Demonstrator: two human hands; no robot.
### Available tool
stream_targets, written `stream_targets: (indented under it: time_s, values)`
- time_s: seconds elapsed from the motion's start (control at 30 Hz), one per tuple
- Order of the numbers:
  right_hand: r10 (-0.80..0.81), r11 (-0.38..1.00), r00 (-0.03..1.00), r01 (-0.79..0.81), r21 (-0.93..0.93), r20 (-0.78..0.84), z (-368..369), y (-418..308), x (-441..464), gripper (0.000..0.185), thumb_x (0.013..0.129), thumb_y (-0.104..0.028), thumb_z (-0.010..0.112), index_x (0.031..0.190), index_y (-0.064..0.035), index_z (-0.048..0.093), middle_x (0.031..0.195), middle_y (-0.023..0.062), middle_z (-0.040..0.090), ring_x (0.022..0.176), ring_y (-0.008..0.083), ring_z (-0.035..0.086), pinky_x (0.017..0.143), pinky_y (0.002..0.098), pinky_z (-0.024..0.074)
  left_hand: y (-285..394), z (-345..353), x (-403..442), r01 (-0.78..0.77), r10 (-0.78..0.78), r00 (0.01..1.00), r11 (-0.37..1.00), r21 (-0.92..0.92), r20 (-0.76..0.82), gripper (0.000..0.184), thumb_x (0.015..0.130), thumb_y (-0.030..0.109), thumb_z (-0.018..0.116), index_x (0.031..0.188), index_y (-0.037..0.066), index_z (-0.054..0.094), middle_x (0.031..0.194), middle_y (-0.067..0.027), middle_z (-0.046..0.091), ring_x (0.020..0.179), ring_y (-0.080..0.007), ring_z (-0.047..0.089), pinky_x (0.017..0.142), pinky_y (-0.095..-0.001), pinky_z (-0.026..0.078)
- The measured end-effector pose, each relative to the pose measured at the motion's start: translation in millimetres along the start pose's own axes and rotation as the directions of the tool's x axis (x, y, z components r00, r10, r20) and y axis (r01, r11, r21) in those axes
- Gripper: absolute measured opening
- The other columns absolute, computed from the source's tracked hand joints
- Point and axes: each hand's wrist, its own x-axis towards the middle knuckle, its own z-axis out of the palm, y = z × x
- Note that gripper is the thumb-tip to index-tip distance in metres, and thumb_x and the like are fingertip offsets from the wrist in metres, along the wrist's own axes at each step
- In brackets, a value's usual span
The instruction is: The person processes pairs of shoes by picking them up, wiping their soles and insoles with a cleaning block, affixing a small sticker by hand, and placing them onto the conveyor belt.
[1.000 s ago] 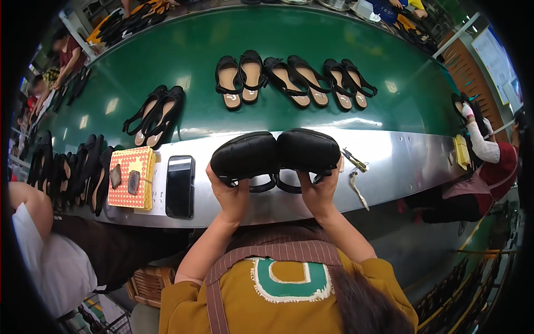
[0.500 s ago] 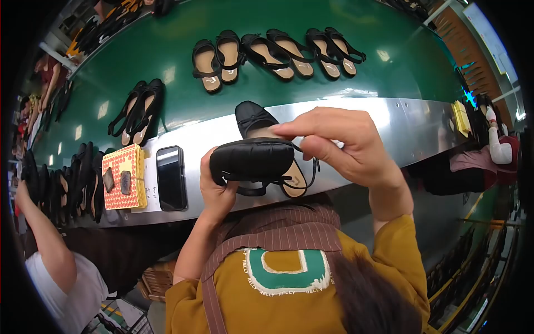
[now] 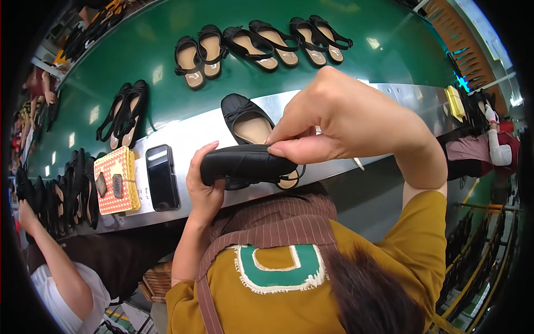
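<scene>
My left hand point(image 3: 204, 186) is wrapped round one end of a black shoe point(image 3: 245, 163), held with its toe side toward me above the metal table edge. At the shoe's upper rim, near its right end, my right hand point(image 3: 317, 119) has thumb and fingers pinched together; anything small between them is hidden. Behind the held shoe, another black shoe point(image 3: 250, 125) with a bow and beige insole lies on the metal strip, partly covered by the held shoe and my right hand.
Slingback shoes point(image 3: 272, 47) stand in a row on the green table point(image 3: 178, 119). Further left are another pair point(image 3: 129, 114), a phone point(image 3: 161, 178) and patterned cards point(image 3: 115, 181) with two dark pieces. Co-workers sit at left point(image 3: 61, 281) and right point(image 3: 484, 150).
One of the two shoes held up earlier now lies on the table. My right hand let it go and now pinches at the held shoe's rim. The view has shifted.
</scene>
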Motion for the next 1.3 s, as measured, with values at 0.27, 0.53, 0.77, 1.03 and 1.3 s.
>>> stream_targets:
  time_s: [0.27,0.53,0.77,1.03,1.3]
  values:
    - [-0.033,0.977,0.999,0.039,0.211,-0.033,8.7,30.7,-11.6,0.028,0.072,-0.011,0.074,0.099,-0.0052,0.071,0.079,0.0112,0.068,0.066,0.0211,0.065,0.059,0.0306,0.0505,-13.5,-1.7,-15.2,0.179,-0.186,0.979,0.98,-0.087,-0.081,0.056,0.068,-0.016,0.057,0.121,0.001,0.049,0.11,-0.0113,0.059,0.105,-0.0206,0.057,0.091,-0.0315,0.045]
    - [0.591,0.799,0.804,-0.595,-0.082,-0.067,134.0,128.2,11.5,0.071,0.087,-0.045,0.056,0.139,-0.0007,0.037,0.089,0.0205,0.067,0.084,0.0338,0.065,0.079,0.0403,0.0495,-34.3,-21.0,0.9,0.61,-0.594,0.792,0.772,0.178,-0.138,0.061,0.089,0.022,0.064,0.136,-0.004,0.036,0.126,-0.0187,0.044,0.118,-0.0254,0.045,0.099,-0.0349,0.036]
    - [0.485,0.871,0.782,-0.474,0.131,-0.391,151.9,81.7,0.1,0.051,0.084,-0.016,0.056,0.131,0.0008,0.045,0.082,0.0214,0.065,0.077,0.0358,0.064,0.074,0.0408,0.0502,3.3,2.1,28.5,0.311,-0.304,0.95,0.934,-0.176,0.064,0.076,0.082,0.013,0.067,0.143,-0.003,0.023,0.141,-0.0204,0.033,0.131,-0.0287,0.034,0.11,-0.0384,0.025]
    - [0.135,0.966,0.864,-0.005,0.259,-0.485,67.2,31.8,-33.9,0.032,0.088,-0.01,0.058,0.118,-0.0007,0.061,0.086,0.0115,0.067,0.077,0.0171,0.065,0.072,0.0276,0.0506,36.6,37.0,25.9,0.253,-0.261,0.964,0.859,-0.446,0.043,0.044,0.07,-0.013,0.061,0.111,0.002,0.054,0.102,-0.005,0.059,0.095,-0.0141,0.058,0.086,-0.0267,0.046]
    - [-0.059,0.961,0.95,0.138,0.242,-0.305,28.6,5.4,-13.7,0.014,0.085,-0.008,0.065,0.094,-0.0008,0.072,0.08,0.0118,0.07,0.069,0.018,0.066,0.062,0.0269,0.0498,55.9,32.9,17.8,-0.072,0.075,0.997,0.964,-0.257,0.001,0.04,0.075,-0.006,0.067,0.111,0.004,0.052,0.103,-0.0071,0.059,0.092,-0.0158,0.058,0.081,-0.027,0.047]
